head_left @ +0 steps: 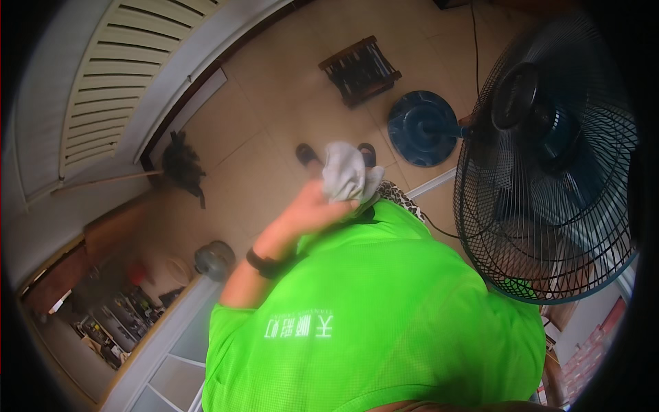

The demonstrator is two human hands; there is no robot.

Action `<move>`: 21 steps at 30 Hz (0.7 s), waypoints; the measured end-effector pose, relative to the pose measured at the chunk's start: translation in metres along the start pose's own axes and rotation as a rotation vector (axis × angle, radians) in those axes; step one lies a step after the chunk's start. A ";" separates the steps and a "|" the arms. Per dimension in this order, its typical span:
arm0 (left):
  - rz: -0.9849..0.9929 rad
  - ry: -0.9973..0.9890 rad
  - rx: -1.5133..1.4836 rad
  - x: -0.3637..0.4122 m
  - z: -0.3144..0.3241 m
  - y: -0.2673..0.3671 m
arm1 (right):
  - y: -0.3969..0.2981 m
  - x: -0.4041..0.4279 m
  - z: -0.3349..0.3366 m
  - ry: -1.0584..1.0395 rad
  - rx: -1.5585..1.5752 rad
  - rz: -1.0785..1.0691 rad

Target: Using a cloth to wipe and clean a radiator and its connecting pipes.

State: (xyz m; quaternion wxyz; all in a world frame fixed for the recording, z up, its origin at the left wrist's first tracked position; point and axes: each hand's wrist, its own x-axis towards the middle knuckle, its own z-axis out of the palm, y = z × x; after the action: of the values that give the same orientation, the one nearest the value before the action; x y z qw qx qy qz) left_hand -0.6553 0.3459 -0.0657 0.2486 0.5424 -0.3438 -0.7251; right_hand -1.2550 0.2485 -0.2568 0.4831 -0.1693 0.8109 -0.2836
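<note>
My left hand [313, 208], with a dark band on its wrist, holds a bunched light-grey cloth [344, 172] in front of my waist. The cloth hides most of the fingers and part of a slippered foot. My right hand is out of view. On my right side stands a pedestal fan [545, 159], its wire grille close to my body. Part of the bright green shirt [370, 298] shows through the grille. The fan's round blue base [423, 129] rests on the tiled floor.
A small dark wooden stool [360, 71] lies ahead on the floor [278, 92]. A broom with a dark head [181, 167] leans at left, near a louvred panel [123, 72]. A plastic water bottle [214, 260] stands behind it. A cable [475, 51] runs beside the fan.
</note>
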 end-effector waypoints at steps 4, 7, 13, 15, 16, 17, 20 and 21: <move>0.026 -0.003 0.028 -0.006 0.003 -0.001 | 0.019 -0.011 -0.016 0.004 0.019 0.009; 0.076 0.001 -0.053 -0.008 0.012 0.016 | 0.031 -0.016 -0.027 0.015 0.036 0.010; -0.017 -0.020 0.015 0.006 0.017 0.006 | 0.058 -0.030 -0.054 0.042 0.069 0.024; -0.014 -0.049 0.033 0.012 0.020 0.013 | 0.069 -0.034 -0.062 0.051 0.085 0.031; -0.009 -0.068 0.043 0.015 0.022 0.016 | 0.075 -0.035 -0.066 0.058 0.095 0.032; -0.012 -0.072 0.052 0.016 0.024 0.019 | 0.080 -0.039 -0.070 0.065 0.101 0.035; -0.070 -0.084 0.130 0.016 0.029 0.029 | 0.098 -0.048 -0.081 0.081 0.123 0.056; -0.053 -0.087 0.125 0.017 0.031 0.032 | 0.103 -0.050 -0.085 0.084 0.126 0.061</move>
State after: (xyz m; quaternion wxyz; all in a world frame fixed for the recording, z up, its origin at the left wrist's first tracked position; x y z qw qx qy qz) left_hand -0.6901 0.3200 -0.0456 0.1799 0.5339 -0.3842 -0.7314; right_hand -1.3058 0.3819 -0.2549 0.4666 -0.1017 0.8159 -0.3259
